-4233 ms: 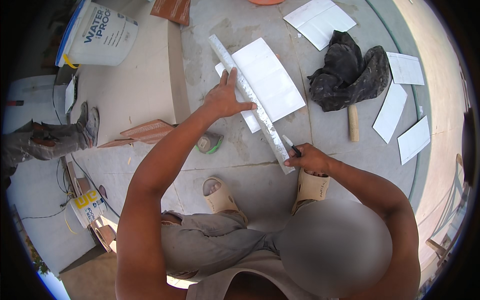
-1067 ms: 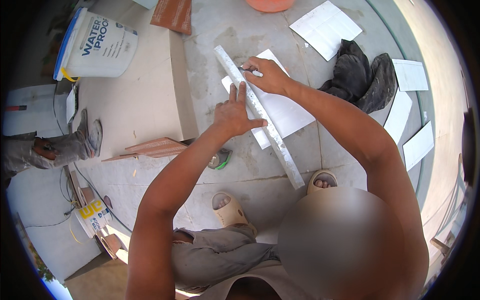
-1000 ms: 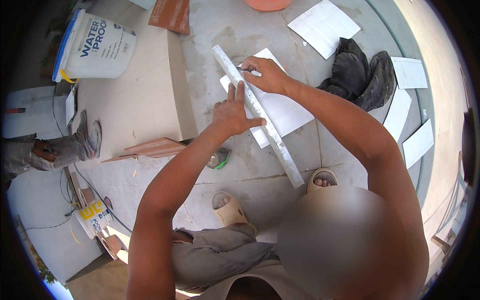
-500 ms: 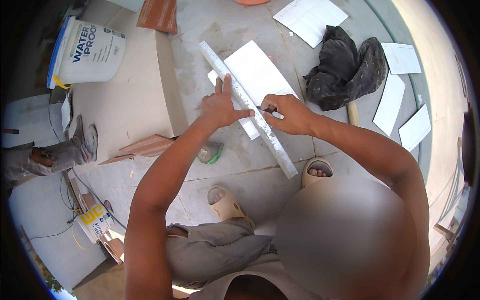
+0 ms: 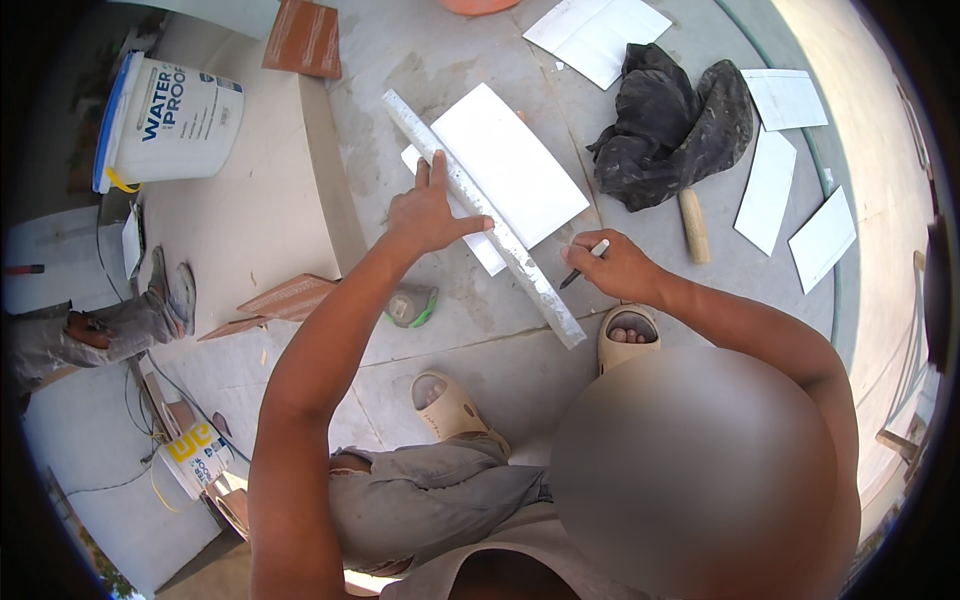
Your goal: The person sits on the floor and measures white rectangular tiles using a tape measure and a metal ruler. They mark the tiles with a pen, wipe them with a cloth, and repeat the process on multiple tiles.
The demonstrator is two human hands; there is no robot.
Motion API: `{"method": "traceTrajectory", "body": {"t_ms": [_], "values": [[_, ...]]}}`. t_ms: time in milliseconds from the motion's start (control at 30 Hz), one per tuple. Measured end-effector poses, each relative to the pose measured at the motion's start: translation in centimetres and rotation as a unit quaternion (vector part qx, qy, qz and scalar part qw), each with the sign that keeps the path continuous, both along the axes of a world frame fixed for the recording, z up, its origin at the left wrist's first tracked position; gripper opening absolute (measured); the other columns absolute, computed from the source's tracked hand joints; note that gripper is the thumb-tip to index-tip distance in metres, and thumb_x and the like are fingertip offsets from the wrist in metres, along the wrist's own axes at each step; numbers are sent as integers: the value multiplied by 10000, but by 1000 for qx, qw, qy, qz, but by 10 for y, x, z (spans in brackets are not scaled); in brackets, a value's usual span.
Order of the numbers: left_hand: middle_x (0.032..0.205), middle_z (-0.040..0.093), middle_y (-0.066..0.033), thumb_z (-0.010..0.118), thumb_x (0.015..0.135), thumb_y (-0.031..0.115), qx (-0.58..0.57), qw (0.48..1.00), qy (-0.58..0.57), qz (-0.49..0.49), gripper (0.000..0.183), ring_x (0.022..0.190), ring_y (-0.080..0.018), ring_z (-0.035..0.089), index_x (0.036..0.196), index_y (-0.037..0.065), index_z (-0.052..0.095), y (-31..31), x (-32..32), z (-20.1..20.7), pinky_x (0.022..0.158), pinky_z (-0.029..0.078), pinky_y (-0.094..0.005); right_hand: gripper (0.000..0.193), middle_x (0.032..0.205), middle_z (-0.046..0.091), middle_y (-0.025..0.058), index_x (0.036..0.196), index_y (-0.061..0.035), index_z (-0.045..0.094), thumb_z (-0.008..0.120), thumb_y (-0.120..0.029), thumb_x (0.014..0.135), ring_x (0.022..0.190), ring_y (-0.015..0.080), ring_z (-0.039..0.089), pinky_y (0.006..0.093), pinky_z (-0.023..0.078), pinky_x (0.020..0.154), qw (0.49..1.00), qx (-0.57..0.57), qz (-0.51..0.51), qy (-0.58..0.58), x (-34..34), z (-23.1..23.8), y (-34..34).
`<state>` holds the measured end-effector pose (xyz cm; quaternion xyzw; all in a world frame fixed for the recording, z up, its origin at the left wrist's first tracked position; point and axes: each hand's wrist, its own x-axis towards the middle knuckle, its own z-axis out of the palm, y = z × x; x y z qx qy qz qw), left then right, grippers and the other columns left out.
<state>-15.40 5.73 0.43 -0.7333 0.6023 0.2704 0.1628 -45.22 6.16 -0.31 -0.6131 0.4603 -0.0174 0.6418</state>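
A long metal straightedge (image 5: 515, 255), speckled with white residue, lies diagonally across a white tile (image 5: 515, 160) on the floor. Fingers spread, my left hand (image 5: 425, 215) presses on the straightedge, fingertips and thumb resting along it, without wrapping round it. Part of the tile shows on the near-left side of the bar. My right hand (image 5: 610, 265) is closed on a marker pen (image 5: 585, 263), its dark tip pointing down to the left. It is held right of the straightedge, apart from the tile.
Right of the work lie a black plastic bag (image 5: 670, 125), a wooden handle (image 5: 693, 227) and several white tile pieces (image 5: 767, 190). A green-and-grey round object (image 5: 411, 305) sits by my left forearm. Reddish tiles (image 5: 290, 297) and a white bucket (image 5: 185, 115) are at left, near another person's legs (image 5: 120, 310).
My right hand has drawn the marker off the straightedge and tile, toward me and to the right. The left hand stays on the straightedge. The whole view has shifted slightly.
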Motion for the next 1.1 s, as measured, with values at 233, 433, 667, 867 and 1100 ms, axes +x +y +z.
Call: {"method": "traceTrajectory", "body": {"t_ms": [233, 433, 667, 867, 1100], "values": [[1608, 199, -342, 742, 622, 816, -47, 998, -20, -29, 1468, 1371, -381, 503, 1595, -42, 54, 4, 5, -12, 1016, 496, -441, 497, 782, 665, 183, 892, 21, 682, 545, -446, 993, 757, 280, 620, 378, 494, 748, 996, 59, -68, -12, 9, 17, -11], [1619, 200, -320, 742, 628, 809, -39, 999, -25, -23, 1450, 1354, -365, 525, 1596, -36, 70, 4, 5, -12, 1024, 489, -451, 438, 899, 684, 253, 992, 51, 698, 587, -371, 962, 819, 351, 677, 424, 513, 776, 987, -154, -36, -30, 20, -1, -14], [1610, 258, -288, 828, 707, 596, -19, 1000, 11, 14, 1264, 1449, -397, 389, 1586, -18, 158, 2, 7, 12, 1162, 364, -474, 428, 1024, 682, 287, 1119, 45, 683, 645, -322, 903, 1023, 407, 662, 454, 502, 904, 984, -95, 135, 60, 18, -30, 16], [1518, 379, -323, 811, 793, 474, -131, 982, 99, 96, 1100, 1240, -397, 581, 1538, -74, 215, 22, 41, -11, 1048, 467, -444, 388, 1009, 697, 269, 1111, 43, 675, 720, -230, 839, 984, 398, 671, 443, 510, 893, 985, -34, 169, -9, 23, -46, 39], [1141, 608, -245, 774, 812, 216, -124, 877, 245, 394, 948, 877, -276, 698, 1492, -92, 190, 62, 79, -67, 707, 581, -340, 501, 847, 683, 241, 996, 64, 670, 691, -424, 887, 810, 340, 679, 430, 530, 786, 966, 19, 256, -22, 27, -42, 26]]}}
